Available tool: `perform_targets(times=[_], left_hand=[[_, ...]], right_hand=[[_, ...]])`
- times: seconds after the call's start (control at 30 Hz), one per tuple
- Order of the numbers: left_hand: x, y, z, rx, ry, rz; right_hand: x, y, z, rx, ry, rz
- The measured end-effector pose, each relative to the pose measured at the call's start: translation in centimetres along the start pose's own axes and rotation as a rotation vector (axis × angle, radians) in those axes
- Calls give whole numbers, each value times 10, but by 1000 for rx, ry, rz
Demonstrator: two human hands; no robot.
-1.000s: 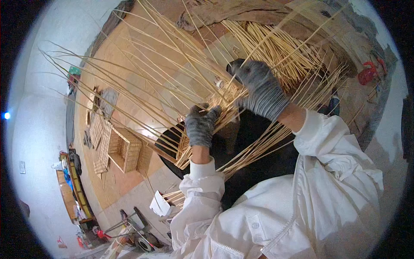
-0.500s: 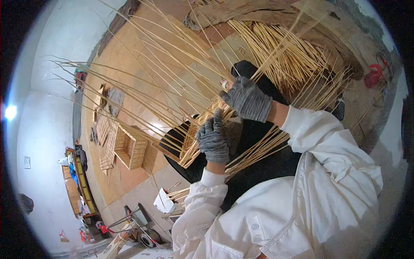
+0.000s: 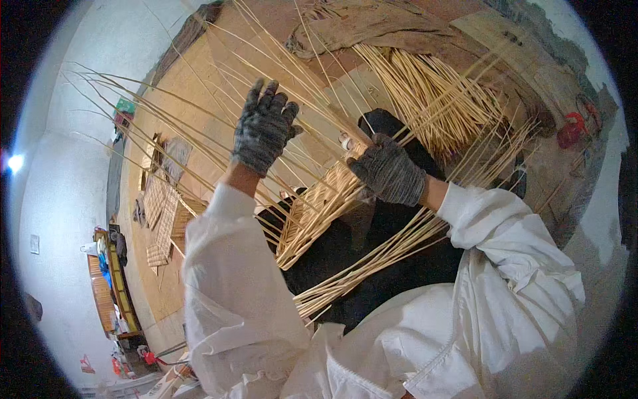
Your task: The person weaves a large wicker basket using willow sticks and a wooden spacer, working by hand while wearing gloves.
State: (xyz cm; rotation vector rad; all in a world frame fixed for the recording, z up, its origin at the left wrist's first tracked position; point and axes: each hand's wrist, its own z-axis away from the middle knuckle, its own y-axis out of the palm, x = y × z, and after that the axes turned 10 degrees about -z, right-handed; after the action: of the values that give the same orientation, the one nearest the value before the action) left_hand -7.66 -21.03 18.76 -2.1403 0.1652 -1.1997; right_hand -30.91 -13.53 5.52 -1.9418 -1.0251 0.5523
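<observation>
A partly woven wicker basket (image 3: 325,199) rests across my lap, its long pale rods fanning out to the upper left. My right hand (image 3: 389,171), in a grey knit glove, is closed on the far right corner of the weave. Its fingertips are partly hidden there. My left hand (image 3: 262,130), gloved the same way, is raised among the upright rods with its fingers stretched out; it grips nothing that I can see. A bundle of loose rods (image 3: 375,259) lies over my dark trousers below the basket.
A large pile of rods (image 3: 438,100) lies on the floor at the far right, beside a brown cloth (image 3: 379,26). Woven panels (image 3: 159,206) lie at the left, near a box-shaped basket (image 3: 183,223) partly hidden by my sleeve. A red object (image 3: 570,131) sits far right.
My left hand has left the woven edge and moved up and to the left among the rods, fingers stretched. My right hand stays at the corner, shifted slightly down and right.
</observation>
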Motion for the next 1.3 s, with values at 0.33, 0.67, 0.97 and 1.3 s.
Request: perform_targets(times=[0.33,0.67,0.97,1.3], left_hand=[[36,32,17,697,82,286],[98,33,10,1279,-220,110],[135,17,79,1075,-419,223],[86,16,136,825,-674,741]], right_hand=[[-7,-6,0,-31,-60,-86],[-9,-6,4,15,-31,-72],[-12,-9,4,79,33,-139],[-7,-5,0,-177,12,-138]])
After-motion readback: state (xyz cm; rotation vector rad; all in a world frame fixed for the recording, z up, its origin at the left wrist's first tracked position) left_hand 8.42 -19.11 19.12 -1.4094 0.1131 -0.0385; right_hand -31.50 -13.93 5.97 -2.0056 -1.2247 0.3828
